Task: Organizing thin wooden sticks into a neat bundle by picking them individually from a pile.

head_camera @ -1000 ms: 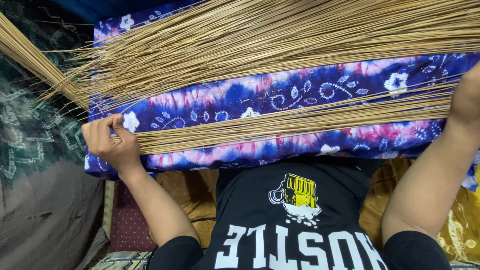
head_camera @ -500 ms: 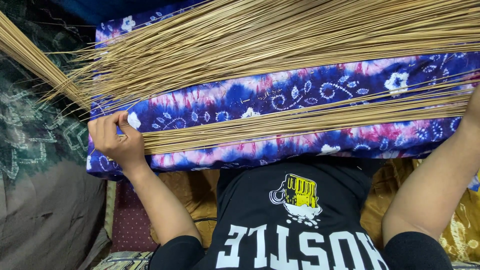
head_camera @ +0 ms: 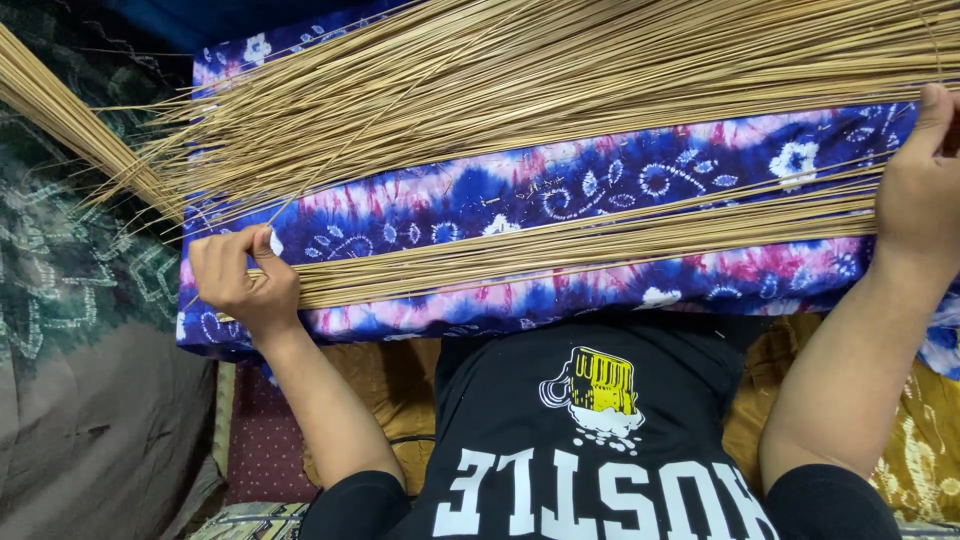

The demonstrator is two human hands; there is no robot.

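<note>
Stick bundle [head_camera: 560,245] seemingly within both fingers.

Blue-purple tie-dye cloth [head_camera: 560,190], dark green patterned fabric [head_camera: 70,270], mustard cloth [head_camera: 370,390], maroon dotted cushion [head_camera: 255,440]

Both hands, left hand [head_camera: 243,280] and right hand [head_camera: 918,190], grip a stick bundle [head_camera: 580,245] across a tie-dye cushion [head_camera: 560,185].
</note>
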